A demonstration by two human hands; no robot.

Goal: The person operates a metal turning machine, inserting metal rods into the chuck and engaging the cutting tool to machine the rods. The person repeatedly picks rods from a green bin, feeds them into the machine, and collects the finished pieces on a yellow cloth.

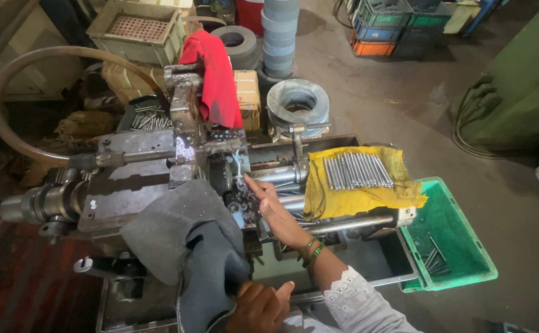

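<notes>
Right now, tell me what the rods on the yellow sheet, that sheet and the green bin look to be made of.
Rods: bare metal, likely steel; grey with bright glints. Yellow sheet: woven cloth; it wrinkles and drapes over the machine. Green bin: moulded plastic, judging by its even colour and rimmed edge. The right hand reaches the machine beside the cloth.

The right hand (pixel 269 206) reaches into a narrow gap on the machine (pixel 127 191), hemmed by the grey cloth (pixel 183 234) on the left and the yellow cloth (pixel 356 191) carrying metal rods (pixel 357 171) on the right. Bare floor (pixel 405 105) lies far right; the green crate (pixel 448 237) blocks the near right.
</notes>
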